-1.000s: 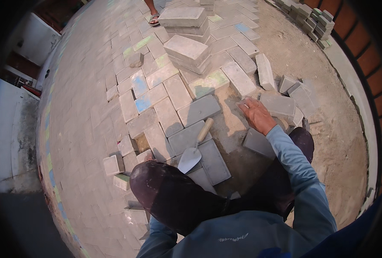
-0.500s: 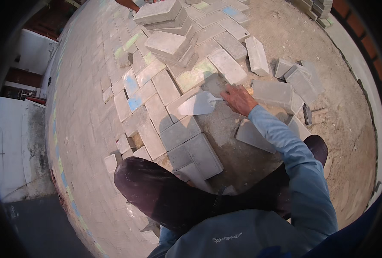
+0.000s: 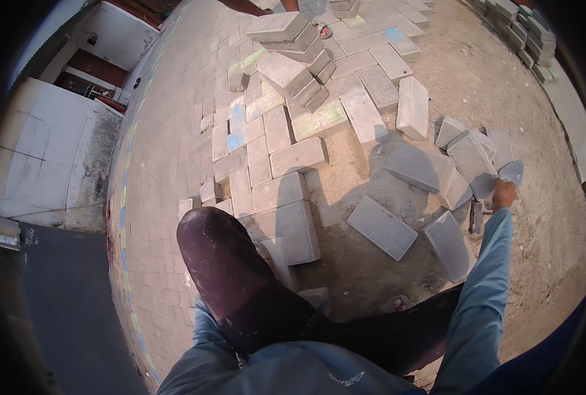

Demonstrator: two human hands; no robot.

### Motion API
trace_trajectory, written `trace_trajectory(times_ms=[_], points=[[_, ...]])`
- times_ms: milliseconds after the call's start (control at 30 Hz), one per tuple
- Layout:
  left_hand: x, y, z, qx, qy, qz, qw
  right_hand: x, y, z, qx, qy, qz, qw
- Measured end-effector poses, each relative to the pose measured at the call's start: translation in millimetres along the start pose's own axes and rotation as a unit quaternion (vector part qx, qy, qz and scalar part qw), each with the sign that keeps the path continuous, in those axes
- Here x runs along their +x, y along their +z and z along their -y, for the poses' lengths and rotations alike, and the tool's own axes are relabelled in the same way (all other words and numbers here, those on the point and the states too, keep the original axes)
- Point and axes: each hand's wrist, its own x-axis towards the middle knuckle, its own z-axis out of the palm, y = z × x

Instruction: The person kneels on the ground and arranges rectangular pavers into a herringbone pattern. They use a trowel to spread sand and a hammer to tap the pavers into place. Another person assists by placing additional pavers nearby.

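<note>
Reaching out to the side, the right hand (image 3: pixel 503 195) holds a trowel (image 3: pixel 511 172). Its fingers are curled around the handle, and the grey blade points away from the person, just beside some messy bricks (image 3: pixel 469 153) on the sand (image 3: pixel 530 263). A small dark block (image 3: pixel 476 218) is near the wrist. One grey brick (image 3: pixel 382 228) lies flat, well apart from the hand. The left hand is hidden by the bent knee (image 3: pixel 217 253), so I cannot tell how its fingers are; only the blue sleeve (image 3: pixel 208 322) shows. To the left is a brick floor (image 3: pixel 167 164), with piles of bricks (image 3: pixel 285 71) on it. Another person's foot (image 3: pixel 324 30) is beside the piles.
</note>
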Motion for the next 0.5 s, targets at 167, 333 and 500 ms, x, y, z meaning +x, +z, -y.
trace_trajectory(times_ms=[167, 333, 500], points=[[61.1, -42.6, -129.7, 0.038, 0.111, -0.039, 0.992, 38.1, 10.7, -21.3, -0.038, 0.053, -0.031, 0.997], [74.5, -55.4, -255.9, 0.157, 0.182, -0.054, 0.969, -1.7, 16.7, 3.5, -0.004, 0.070, 0.014, 0.997], [83.5, 16.0, -316.2, 0.126, 0.191, -0.028, 0.973, 25.3, -18.2, -19.5, -0.046, 0.045, -0.092, 0.994]])
